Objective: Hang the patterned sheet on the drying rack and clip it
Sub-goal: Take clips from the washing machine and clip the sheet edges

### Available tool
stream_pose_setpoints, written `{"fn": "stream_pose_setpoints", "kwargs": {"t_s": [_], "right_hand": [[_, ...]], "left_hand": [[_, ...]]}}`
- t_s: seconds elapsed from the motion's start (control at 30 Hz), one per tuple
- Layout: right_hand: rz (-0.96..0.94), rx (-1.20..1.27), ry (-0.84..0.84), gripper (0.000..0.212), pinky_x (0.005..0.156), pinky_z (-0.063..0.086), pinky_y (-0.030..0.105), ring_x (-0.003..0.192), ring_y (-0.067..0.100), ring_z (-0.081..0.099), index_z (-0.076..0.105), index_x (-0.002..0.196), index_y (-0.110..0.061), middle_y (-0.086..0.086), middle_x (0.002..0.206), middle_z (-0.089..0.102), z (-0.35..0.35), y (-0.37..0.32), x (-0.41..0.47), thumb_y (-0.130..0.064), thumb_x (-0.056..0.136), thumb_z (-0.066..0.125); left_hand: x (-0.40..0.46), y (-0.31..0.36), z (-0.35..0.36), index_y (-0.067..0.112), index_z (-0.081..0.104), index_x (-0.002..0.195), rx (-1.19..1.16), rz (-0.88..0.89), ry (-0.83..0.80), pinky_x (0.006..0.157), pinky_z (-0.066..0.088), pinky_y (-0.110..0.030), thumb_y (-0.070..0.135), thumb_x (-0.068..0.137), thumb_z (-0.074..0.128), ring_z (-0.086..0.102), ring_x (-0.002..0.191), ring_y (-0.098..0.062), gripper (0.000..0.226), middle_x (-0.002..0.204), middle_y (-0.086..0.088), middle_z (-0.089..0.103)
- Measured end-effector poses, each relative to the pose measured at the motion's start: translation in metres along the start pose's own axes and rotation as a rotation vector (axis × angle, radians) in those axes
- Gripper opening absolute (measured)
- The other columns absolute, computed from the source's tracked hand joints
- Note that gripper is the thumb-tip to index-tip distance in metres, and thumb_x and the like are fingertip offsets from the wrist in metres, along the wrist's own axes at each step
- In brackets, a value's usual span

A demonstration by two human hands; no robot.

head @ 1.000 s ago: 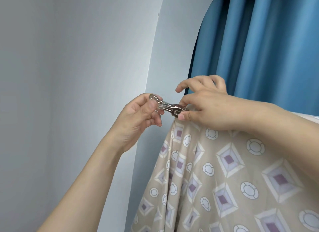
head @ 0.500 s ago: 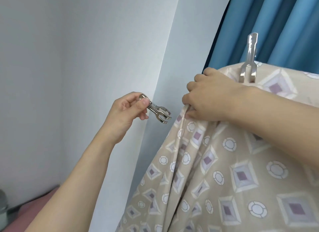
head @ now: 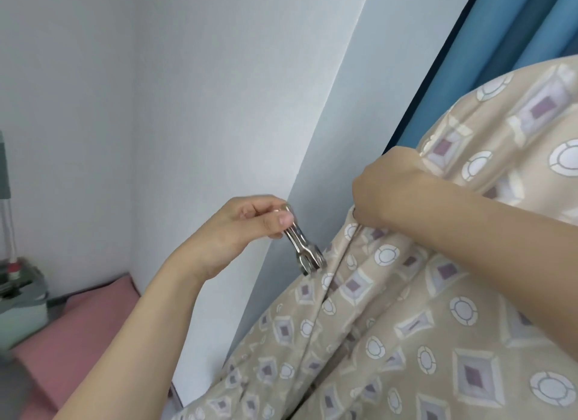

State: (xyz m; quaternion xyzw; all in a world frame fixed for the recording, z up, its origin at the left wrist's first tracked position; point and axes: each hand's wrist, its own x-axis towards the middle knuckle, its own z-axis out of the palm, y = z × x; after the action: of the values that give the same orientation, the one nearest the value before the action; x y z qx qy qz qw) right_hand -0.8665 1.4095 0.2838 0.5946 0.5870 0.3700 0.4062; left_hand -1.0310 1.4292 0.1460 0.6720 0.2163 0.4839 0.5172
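Wall (head: 203, 106): I see plain pale grey filling the left and centre, with a corner edge running down toward the sheet.
Curtain (head: 500, 22): blue folds in the upper right, behind the sheet.
Patterned sheet (head: 406, 341): beige with purple diamonds and white rings; it drapes from the upper right down across the lower right, bunched into folds under my right hand. What it hangs over is hidden by the cloth.
Pink surface (head: 78, 332): lower left, blurred, beside a grey-green object I cannot identify.
Right hand (head: 387, 188): forearm comes in from the right, fingers curled tight, gripping a gathered edge of the sheet.
Left hand (head: 247, 222): forearm rises from the bottom left; thumb and fingers pinch the clip's handle end.
Metal clip (head: 301, 247): shiny, angled down to the right, its jaw end touching the sheet's fold.
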Motion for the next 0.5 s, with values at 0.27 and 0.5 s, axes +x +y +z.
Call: {"fn": "stream_pose_setpoints", "kwargs": {"t_s": [0.27,0.5], "right_hand": [[0.006,0.102,0.143,0.032,0.051,0.029,0.025,0.058,0.018,0.044,0.047,0.067,-0.021,-0.004,0.071,0.049,-0.001,-0.001,-0.003,-0.032,0.095,0.037],[-0.012,0.109,0.199,0.031,0.05,0.028,0.024,0.056,0.017,0.04,0.045,0.066,-0.02,-0.004,0.069,0.048,0.001,-0.002,-0.01,-0.028,0.095,0.037]], "left_hand": [[0.003,-0.041,0.045,-0.005,0.059,0.066,0.138,-0.102,0.074,0.07,0.041,-0.023,0.013,0.096,0.058,0.052,0.066,-0.008,0.036,0.084,-0.002,0.051],[0.005,-0.04,0.047,0.004,0.052,0.077,0.045,-0.145,0.128,0.058,0.041,-0.025,0.015,0.103,0.045,0.048,0.057,-0.015,0.029,0.072,-0.016,0.052]]}}
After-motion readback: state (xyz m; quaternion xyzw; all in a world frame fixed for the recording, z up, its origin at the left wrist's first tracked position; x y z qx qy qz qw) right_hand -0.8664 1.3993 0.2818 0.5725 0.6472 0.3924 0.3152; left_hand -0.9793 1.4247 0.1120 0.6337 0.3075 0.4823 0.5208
